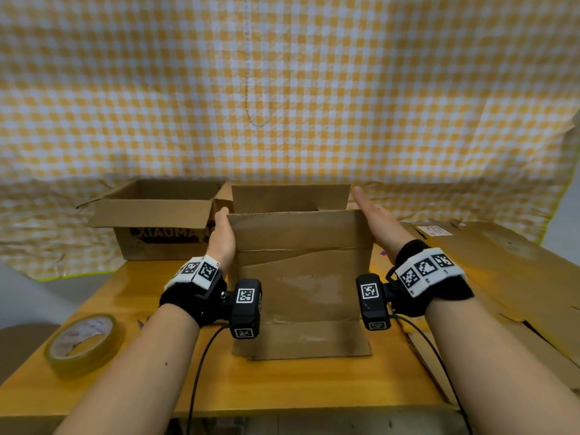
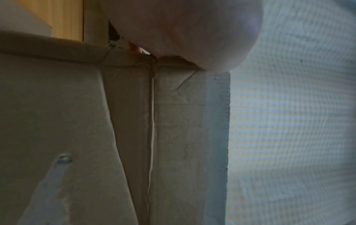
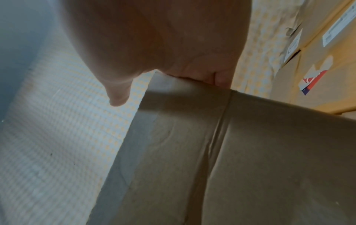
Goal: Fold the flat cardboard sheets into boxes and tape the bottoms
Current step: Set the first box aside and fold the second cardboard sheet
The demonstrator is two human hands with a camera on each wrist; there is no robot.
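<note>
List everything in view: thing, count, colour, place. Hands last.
box being folded: 1, brown, table centre, standing between both hands
open box: 1, brown with black print, back left
flat cardboard sheets: a stack, count unclear, brown, right side
tape roll: 1, clear-yellowish, front left
table: 1, yellow wood
checked cloth: 1, yellow-white, backdrop
wrist cameras: 2, black
left hand: flat on box's left side
right hand: flat on box's right side

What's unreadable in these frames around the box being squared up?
- Inside and bottom of the box: head view, hidden by its near wall.
- Left hand fingers: wrist view, the palm fills the frame.
- Print on the finished box: head view, partly covered by the left hand.
- Flat sheets: cut by the right edge.
</note>
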